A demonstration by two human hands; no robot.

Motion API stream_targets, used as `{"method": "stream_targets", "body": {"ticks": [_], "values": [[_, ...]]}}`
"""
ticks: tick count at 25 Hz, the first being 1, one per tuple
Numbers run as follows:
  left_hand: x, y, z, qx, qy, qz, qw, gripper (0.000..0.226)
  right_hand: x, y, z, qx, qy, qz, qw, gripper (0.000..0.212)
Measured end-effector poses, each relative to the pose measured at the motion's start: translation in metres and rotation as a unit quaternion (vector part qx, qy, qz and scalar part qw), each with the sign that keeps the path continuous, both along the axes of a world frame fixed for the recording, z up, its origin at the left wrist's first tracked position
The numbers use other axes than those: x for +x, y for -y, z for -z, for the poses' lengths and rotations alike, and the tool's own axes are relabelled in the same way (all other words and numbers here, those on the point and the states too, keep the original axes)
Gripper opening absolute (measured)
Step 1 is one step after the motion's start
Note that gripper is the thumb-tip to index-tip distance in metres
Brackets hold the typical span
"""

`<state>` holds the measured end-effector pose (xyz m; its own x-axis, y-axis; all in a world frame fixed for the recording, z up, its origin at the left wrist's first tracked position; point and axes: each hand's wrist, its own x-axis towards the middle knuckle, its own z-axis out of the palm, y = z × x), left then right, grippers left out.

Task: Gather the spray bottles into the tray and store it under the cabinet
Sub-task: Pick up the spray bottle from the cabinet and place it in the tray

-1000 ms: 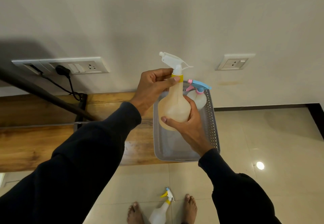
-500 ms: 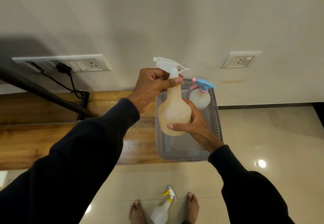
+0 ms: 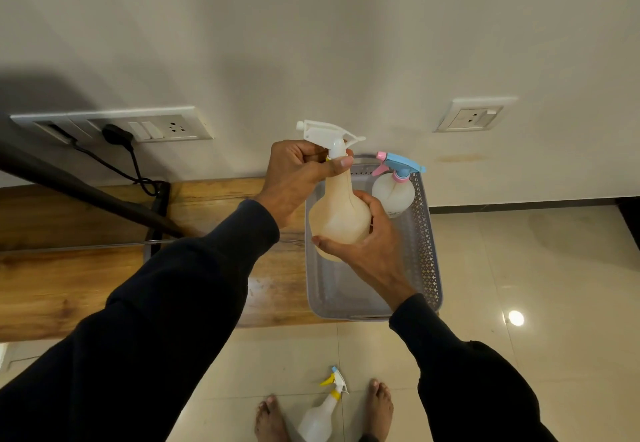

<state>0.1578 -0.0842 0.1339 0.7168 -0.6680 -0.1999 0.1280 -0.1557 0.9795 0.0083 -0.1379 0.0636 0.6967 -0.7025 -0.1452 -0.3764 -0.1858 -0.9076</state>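
Observation:
A cream spray bottle (image 3: 337, 214) with a white trigger head is held upright over the grey perforated tray (image 3: 426, 254). My left hand (image 3: 298, 178) grips its neck just under the trigger. My right hand (image 3: 367, 244) cups its round body from the right and below. A white bottle with a blue and pink trigger (image 3: 394, 188) stands in the tray's far right corner. A third bottle with a yellow and blue trigger (image 3: 322, 414) lies on the floor between my bare feet.
The tray rests on the right end of a low wooden shelf (image 3: 86, 279) against the wall. A dark metal bar (image 3: 86, 192) slants across the shelf's left. A plug and black cable (image 3: 128, 157) hang from the wall sockets. Glossy tiled floor (image 3: 536, 285) lies to the right.
Both hands have lowered the cream bottle a little toward the tray's far end, next to the blue-trigger bottle. The grip of both hands is unchanged.

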Motion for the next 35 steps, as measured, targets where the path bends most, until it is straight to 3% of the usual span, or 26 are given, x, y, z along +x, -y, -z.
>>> {"method": "stream_targets", "body": {"ticks": [7, 15, 24, 35], "values": [[0.007, 0.012, 0.021, 0.034, -0.009, 0.047, 0.998, 0.043, 0.009, 0.014, 0.031, -0.073, -0.058, 0.01, 0.996, 0.098], [0.021, 0.018, 0.058, 0.075, 0.0, 0.042, 0.996, 0.049, 0.04, 0.037, 0.072, -0.15, -0.122, -0.015, 0.981, 0.094], [0.031, 0.03, 0.101, 0.122, 0.02, 0.036, 0.992, 0.051, 0.069, 0.047, 0.117, -0.149, -0.136, 0.004, 0.979, 0.09], [0.041, 0.043, 0.11, 0.139, 0.058, 0.052, 0.987, 0.052, 0.08, 0.051, 0.134, -0.136, -0.118, 0.004, 0.984, 0.096]]}}
